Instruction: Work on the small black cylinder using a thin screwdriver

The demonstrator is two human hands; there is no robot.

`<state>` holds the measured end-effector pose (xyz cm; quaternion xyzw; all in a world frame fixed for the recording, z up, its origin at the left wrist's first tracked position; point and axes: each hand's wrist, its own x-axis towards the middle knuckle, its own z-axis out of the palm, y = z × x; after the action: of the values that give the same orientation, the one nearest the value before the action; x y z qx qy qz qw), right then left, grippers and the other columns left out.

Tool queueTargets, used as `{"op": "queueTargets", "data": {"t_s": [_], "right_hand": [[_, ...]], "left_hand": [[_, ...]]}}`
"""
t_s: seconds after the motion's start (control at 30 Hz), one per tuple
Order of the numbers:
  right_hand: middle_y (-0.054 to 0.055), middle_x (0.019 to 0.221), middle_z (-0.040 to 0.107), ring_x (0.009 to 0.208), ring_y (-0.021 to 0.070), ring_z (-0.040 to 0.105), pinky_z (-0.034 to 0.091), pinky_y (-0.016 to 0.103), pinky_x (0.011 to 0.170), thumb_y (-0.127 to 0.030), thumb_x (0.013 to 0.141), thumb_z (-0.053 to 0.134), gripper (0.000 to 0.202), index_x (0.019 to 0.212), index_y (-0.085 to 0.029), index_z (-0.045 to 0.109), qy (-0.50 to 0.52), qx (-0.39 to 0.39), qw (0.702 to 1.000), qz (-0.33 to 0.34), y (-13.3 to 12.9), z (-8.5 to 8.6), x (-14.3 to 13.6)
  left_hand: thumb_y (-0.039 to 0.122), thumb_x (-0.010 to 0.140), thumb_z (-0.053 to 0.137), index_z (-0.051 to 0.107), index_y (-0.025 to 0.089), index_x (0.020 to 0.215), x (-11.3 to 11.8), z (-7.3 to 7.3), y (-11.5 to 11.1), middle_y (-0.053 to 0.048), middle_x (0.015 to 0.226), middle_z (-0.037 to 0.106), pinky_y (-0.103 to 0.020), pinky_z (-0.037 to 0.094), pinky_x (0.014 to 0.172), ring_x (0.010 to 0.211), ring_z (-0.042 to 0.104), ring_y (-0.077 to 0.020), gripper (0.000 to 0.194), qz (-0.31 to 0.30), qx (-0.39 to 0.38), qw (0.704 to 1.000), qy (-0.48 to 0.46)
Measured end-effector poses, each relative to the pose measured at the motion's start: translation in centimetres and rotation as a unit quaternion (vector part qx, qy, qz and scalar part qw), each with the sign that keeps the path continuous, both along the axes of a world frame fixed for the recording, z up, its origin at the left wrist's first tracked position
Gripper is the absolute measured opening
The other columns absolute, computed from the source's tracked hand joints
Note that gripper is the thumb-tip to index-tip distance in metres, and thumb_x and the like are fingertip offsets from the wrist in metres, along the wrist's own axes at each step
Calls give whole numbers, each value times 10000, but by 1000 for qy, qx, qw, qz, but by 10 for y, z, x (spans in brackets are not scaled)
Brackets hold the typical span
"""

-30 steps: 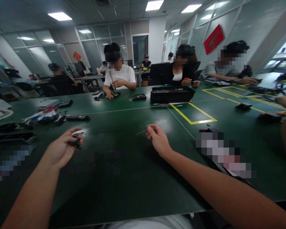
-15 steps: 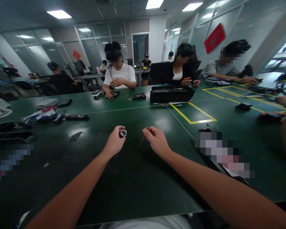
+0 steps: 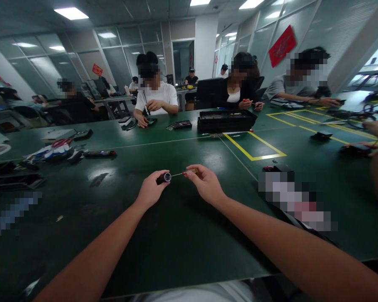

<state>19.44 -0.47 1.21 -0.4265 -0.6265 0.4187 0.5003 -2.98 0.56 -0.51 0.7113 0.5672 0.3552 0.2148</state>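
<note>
Office workroom: glass partitions (image 3: 113,61), worktable (image 3: 176,247)

Black cylinder (image 3: 161,180) (silver-rimmed), green table (image 3: 176,247)

Gap btwn L hand (image 3: 150,189) w/ tube (image 3: 163,179) & R hand (image 3: 207,184): crossed by screwdriver (image 3: 185,172). Open table (image 3: 173,243) nearside of grip, btwn 2 forearms. Obstacles: bin (image 3: 227,122) beyond grip, heap (image 3: 55,152) far L, pixelated pack (image 3: 294,201) R.

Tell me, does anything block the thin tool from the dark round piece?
Nothing visible does: the thin tool in the right hand points at the light-rimmed end of the dark round piece in the left hand. Whether its tip touches is unclear.
</note>
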Motion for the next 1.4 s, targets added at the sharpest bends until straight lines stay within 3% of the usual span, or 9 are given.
{"op": "queueTargets", "data": {"t_s": [0.27, 0.67, 0.8, 0.9, 0.97, 1.4], "right_hand": [[55, 956, 761, 882, 228, 706, 528, 399, 809, -381, 903, 615, 200, 1025, -242, 693, -43, 3, 999, -18, 2, -1, 2], [43, 900, 765, 791, 200, 691, 499, 347, 727, -382, 902, 608, 216, 1005, -226, 717, -81, 10, 996, -41, 0, 6, 1], [17, 642, 700, 566, 174, 609, 418, 312, 564, -550, 905, 580, 385, 763, -223, 727, -151, 22, 986, -60, -2, 9, 3], [-2, 444, 553, 420, 140, 500, 351, 306, 502, -640, 916, 506, 593, 509, -223, 612, -186, 28, 979, -72, -2, 8, 3], [-7, 407, 499, 387, 128, 458, 323, 305, 485, -662, 922, 473, 652, 449, -223, 565, -203, 35, 976, -76, -2, 8, 3], [-20, 514, 536, 471, 107, 456, 285, 279, 515, -553, 939, 555, 518, 575, -188, 593, -303, 148, 939, -74, -8, 10, 2]], "left_hand": [[218, 832, 691, 677, 233, 1243, -2, -4, 3, -66, 1272, 675, -448, 411, 1107, 1193, 604, -255, 411, -1, 2, 1000, -20], [251, 852, 685, 653, 254, 1280, -4, -6, 4, -60, 1310, 653, -453, 395, 1128, 1232, 582, -252, 429, -4, 1, 999, -34], [243, 855, 683, 659, 264, 1272, -4, -6, 3, -55, 1297, 658, -449, 406, 1115, 1222, 586, -251, 419, -10, 3, 1000, -27], [229, 855, 685, 666, 264, 1265, -4, -5, 1, -51, 1289, 661, -441, 396, 1123, 1225, 581, -244, 412, -24, 9, 999, -21], [218, 855, 689, 665, 263, 1267, -3, -5, 0, -48, 1288, 660, -435, 389, 1129, 1223, 580, -236, 415, -27, 10, 999, -17], [172, 842, 713, 682, 282, 1239, -5, -11, 2, -30, 1259, 676, -421, 410, 1109, 1195, 596, -224, 413, -18, 37, 999, -8]]}}
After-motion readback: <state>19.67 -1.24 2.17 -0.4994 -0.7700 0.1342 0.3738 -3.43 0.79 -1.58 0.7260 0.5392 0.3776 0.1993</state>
